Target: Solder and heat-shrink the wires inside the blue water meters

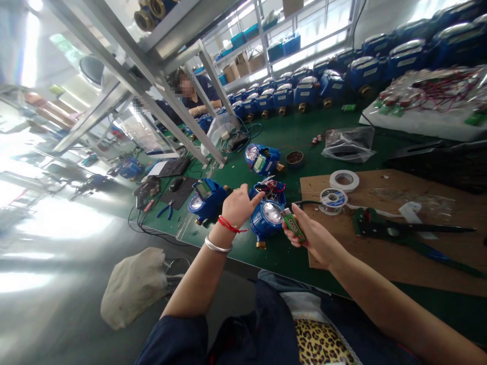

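Blue meter (257,223): on the green bench (323,121), between our hands — dial (272,213) nearer us, exposed wires (273,190) beyond it.
Left hand (238,207): nearer the wires, thumb stretched toward them from the left; we cannot tell whether its fingers pinch anything.
Right hand (310,234): wrapped around the green lighter (294,226), just right of the dial.
Lighter's long axis: slanted, top end toward the meter — wires farther off, up and left of our fingers.

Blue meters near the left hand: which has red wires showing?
The front meter, between the left hand and right hand: red wires show inside it, while the left meter and rear meter show display screens.
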{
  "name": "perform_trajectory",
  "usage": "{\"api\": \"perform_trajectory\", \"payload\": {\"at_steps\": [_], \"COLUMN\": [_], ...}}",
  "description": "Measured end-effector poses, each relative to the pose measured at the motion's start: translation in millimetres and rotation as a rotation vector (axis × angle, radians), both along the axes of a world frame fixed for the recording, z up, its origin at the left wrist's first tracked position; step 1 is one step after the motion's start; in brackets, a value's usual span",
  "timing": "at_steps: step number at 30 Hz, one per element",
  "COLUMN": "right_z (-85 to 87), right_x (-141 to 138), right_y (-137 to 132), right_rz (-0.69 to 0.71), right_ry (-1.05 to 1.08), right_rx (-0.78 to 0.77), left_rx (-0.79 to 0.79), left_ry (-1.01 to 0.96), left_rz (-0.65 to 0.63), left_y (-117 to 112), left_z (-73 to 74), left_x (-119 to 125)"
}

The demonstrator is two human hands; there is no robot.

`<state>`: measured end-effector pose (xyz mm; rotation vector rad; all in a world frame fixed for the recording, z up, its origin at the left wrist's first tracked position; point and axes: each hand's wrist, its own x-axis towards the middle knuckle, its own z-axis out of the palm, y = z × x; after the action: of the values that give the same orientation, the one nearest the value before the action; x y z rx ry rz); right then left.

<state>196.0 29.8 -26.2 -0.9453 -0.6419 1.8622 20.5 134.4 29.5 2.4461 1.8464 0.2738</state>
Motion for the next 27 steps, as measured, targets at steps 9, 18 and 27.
{"api": "perform_trajectory", "payload": {"at_steps": [9, 18, 27], "right_z": [13.1, 14.0, 22.3], "right_x": [25, 25, 35], "right_y": [35, 77, 126], "right_rz": [-0.098, 0.047, 0.166], "right_ry": [-0.334, -0.721, -1.204], "right_rx": [0.044, 0.167, 0.246], "left_rx": [0.006, 0.043, 0.148], "left_ry": [-0.501, -0.675, -0.763], "left_rz": [-0.228, -0.099, -0.228], "left_y": [33, 32, 30], "left_z": [-6.0, -26.7, -37.4], "left_x": [28, 29, 28]}}
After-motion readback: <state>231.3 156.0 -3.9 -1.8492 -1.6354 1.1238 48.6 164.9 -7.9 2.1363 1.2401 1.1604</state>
